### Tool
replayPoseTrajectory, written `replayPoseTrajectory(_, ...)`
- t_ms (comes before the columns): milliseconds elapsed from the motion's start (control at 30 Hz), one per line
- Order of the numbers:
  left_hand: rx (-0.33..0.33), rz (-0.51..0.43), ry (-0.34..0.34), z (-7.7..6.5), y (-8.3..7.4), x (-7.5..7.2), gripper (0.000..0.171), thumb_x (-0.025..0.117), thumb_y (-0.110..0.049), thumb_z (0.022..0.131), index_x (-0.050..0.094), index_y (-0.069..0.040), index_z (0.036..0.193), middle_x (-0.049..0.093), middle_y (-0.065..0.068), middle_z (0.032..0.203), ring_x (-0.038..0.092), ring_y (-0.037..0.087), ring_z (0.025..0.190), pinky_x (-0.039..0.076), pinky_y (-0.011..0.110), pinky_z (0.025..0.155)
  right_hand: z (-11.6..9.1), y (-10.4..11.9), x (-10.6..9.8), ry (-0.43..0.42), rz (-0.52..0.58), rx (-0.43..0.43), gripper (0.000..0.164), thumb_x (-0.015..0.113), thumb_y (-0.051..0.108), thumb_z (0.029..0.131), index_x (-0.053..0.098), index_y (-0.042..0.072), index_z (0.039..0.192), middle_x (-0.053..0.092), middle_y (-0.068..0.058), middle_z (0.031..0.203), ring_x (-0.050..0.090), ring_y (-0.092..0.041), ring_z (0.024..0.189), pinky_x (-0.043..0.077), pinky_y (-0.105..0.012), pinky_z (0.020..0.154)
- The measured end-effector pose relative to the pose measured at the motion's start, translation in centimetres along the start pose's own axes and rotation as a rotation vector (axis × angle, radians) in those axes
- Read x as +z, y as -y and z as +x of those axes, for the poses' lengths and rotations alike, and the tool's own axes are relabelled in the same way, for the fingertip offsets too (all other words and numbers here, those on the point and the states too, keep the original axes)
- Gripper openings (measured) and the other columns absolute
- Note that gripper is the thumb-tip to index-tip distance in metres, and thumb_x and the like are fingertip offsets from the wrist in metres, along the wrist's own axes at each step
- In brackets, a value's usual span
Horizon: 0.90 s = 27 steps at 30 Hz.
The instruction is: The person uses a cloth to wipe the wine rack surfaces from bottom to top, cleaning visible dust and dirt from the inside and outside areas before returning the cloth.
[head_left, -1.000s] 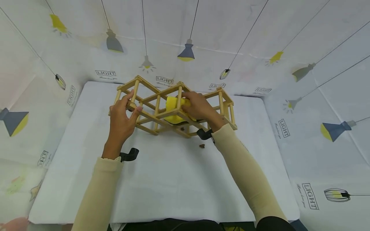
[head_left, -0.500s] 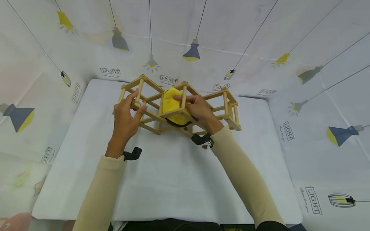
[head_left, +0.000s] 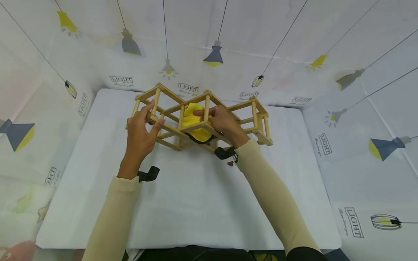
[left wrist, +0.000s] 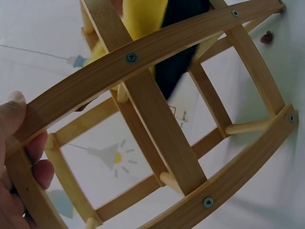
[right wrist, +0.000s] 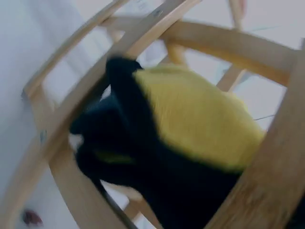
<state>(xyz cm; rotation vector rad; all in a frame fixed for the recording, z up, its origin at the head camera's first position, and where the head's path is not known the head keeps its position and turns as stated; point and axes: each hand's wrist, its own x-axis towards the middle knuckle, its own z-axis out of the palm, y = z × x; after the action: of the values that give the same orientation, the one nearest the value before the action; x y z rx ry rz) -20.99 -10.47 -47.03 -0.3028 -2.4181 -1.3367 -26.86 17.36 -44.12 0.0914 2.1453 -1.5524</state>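
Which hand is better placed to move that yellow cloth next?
Probably the right hand: it holds the yellow cloth within the wooden rack. The left hand grips the rack's left end, away from the cloth.

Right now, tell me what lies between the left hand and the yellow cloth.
Bars of the wooden rack, with open gaps, lie between the left hand and the yellow cloth; the head view shows this.

the head view looks down from above, sharing the wooden rack (left wrist: 166, 133) with both close-up wrist views.
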Motion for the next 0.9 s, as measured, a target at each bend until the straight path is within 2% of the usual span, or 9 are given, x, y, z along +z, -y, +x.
replayPoseTrajectory(100,-0.01,0.003,0.018,-0.1,0.0,0.3,0.063,0.07,-0.035,0.104,0.049,-0.012,0.159,0.072,0.017,0.101,0.065,0.035,0.103,0.031,0.054,0.101,-0.3,-0.7,-0.6,0.017,0.155,0.016,0.029,0.073,0.012,0.101,0.08,0.023,0.127,0.063,0.0,0.149,0.066,-0.021,0.124,0.062,-0.03,0.091)
replayPoseTrajectory(200,0.001,0.002,0.025,0.0,0.0,0.4,0.065,0.068,-0.042,0.104,0.049,-0.012,0.159,0.072,0.017,0.101,0.065,0.035,0.102,0.031,0.054,0.1,-0.5,-1.1,-1.0,0.018,0.37,0.037,0.032,0.072,0.009,0.101,0.079,0.025,0.128,0.061,0.0,0.151,0.067,-0.023,0.128,0.063,-0.032,0.094)
replayPoseTrajectory(267,0.011,0.002,0.02,0.1,0.1,0.3,0.067,0.066,-0.049,0.104,0.05,-0.012,0.158,0.072,0.016,0.101,0.065,0.034,0.1,0.032,0.054,0.1,-0.3,-1.1,-0.9,0.025,0.442,0.049,0.034,0.072,0.01,0.101,0.079,0.026,0.13,0.061,0.0,0.151,0.066,-0.024,0.129,0.063,-0.033,0.096)
replayPoseTrajectory(400,0.014,-0.002,-0.015,-0.1,0.4,-0.1,0.069,0.064,-0.053,0.104,0.051,-0.013,0.158,0.072,0.017,0.097,0.065,0.033,0.098,0.032,0.055,0.099,0.7,-0.5,0.0,0.108,0.286,0.052,0.037,0.071,0.012,0.102,0.075,0.025,0.136,0.061,-0.002,0.151,0.069,-0.02,0.119,0.063,-0.029,0.089)
replayPoseTrajectory(500,0.002,0.001,-0.033,-0.4,0.6,-0.3,0.064,0.067,-0.046,0.104,0.051,-0.014,0.158,0.072,0.017,0.096,0.065,0.033,0.098,0.031,0.055,0.099,1.3,0.1,0.7,0.186,0.1,0.069,0.04,0.069,0.012,0.103,0.07,0.019,0.142,0.062,-0.011,0.148,0.07,-0.017,0.1,0.062,-0.025,0.08)
replayPoseTrajectory(567,-0.007,0.002,-0.032,-0.6,0.6,-0.3,0.062,0.069,-0.039,0.104,0.051,-0.013,0.158,0.072,0.018,0.096,0.065,0.034,0.099,0.031,0.055,0.1,1.5,0.2,0.9,0.208,0.045,0.082,0.04,0.068,0.01,0.104,0.07,0.016,0.143,0.062,-0.014,0.145,0.07,-0.016,0.093,0.061,-0.024,0.076)
replayPoseTrajectory(667,-0.013,0.001,-0.013,-0.6,0.6,0.0,0.062,0.071,-0.035,0.104,0.051,-0.013,0.158,0.072,0.018,0.097,0.065,0.034,0.101,0.032,0.054,0.1,1.2,0.0,0.7,0.173,0.084,0.107,0.033,0.067,0.013,0.105,0.074,0.017,0.137,0.065,-0.014,0.142,0.073,-0.017,0.095,0.063,-0.025,0.078)
replayPoseTrajectory(800,0.0,-0.003,-0.004,-0.3,0.4,0.3,0.064,0.07,-0.038,0.104,0.05,-0.012,0.159,0.072,0.017,0.097,0.065,0.033,0.1,0.032,0.054,0.101,1.0,-0.6,0.0,0.112,0.249,0.077,0.025,0.068,0.018,0.106,0.08,0.021,0.127,0.07,-0.011,0.139,0.076,-0.025,0.111,0.065,-0.033,0.085)
replayPoseTrajectory(900,0.001,0.002,-0.015,-0.2,0.3,0.2,0.064,0.07,-0.038,0.104,0.05,-0.012,0.158,0.072,0.018,0.097,0.065,0.034,0.099,0.032,0.054,0.101,1.1,-0.5,-0.1,0.173,0.302,0.058,0.026,0.07,0.016,0.104,0.08,0.021,0.128,0.07,-0.011,0.14,0.073,-0.03,0.121,0.065,-0.036,0.091)
